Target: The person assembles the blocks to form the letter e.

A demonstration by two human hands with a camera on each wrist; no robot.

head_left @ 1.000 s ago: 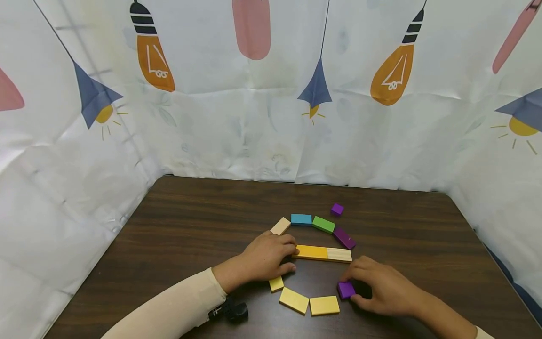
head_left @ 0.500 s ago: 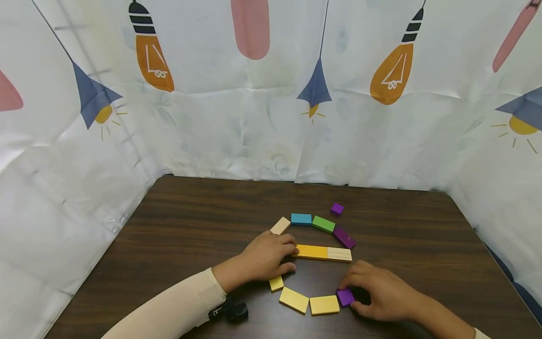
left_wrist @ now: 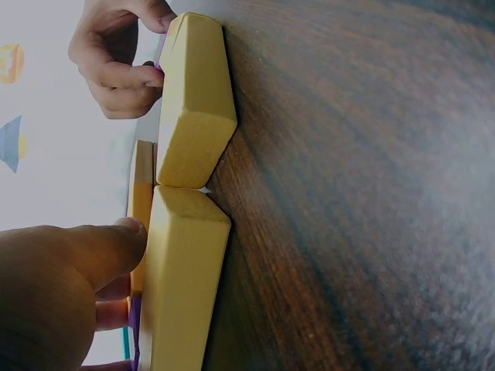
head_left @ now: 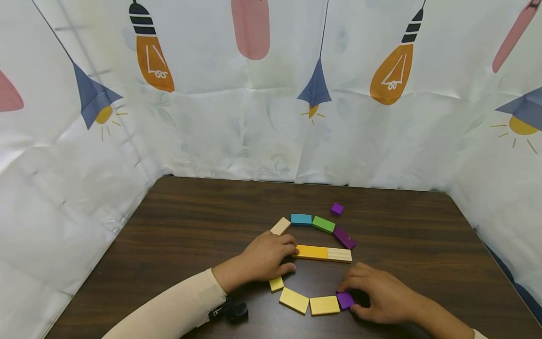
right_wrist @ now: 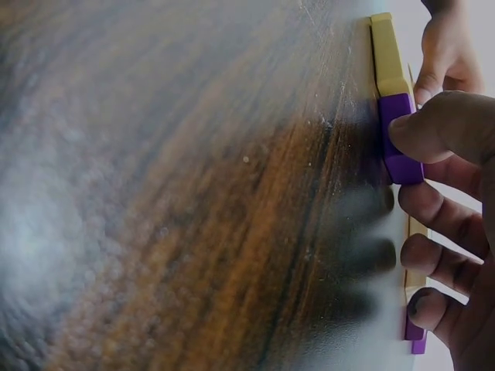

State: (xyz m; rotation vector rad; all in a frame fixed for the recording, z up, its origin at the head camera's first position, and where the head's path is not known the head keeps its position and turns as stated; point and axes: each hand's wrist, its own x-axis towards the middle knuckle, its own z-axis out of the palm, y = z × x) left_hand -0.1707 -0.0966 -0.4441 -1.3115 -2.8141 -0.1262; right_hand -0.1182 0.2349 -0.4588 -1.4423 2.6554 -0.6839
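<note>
My right hand (head_left: 381, 296) pinches a small purple block (head_left: 345, 300) between thumb and fingers, down on the table. That block abuts the right end of a yellow block (head_left: 324, 305); another yellow block (head_left: 294, 301) adjoins it on the left. In the right wrist view, the thumb presses the purple block's (right_wrist: 397, 147) near side. My left hand (head_left: 264, 258) rests over the left side of the ring, fingertips at the end of an orange block (head_left: 311, 252). Its fingers lie relaxed, thumb apart. A purple strip (left_wrist: 135, 328) shows beside these fingers in the left wrist view, mostly hidden.
A pale wood block (head_left: 339, 254) continues the orange one. Beige (head_left: 280, 226), blue (head_left: 301, 219), green (head_left: 323, 224) and dark purple (head_left: 344, 238) blocks curve behind. Another purple block (head_left: 337, 209) lies apart, farther back. A short yellow block (head_left: 276, 284) shows below the left hand.
My right hand has drawn the purple block slightly towards the table's near edge and left, against the yellow block. My left hand has stayed in place.
</note>
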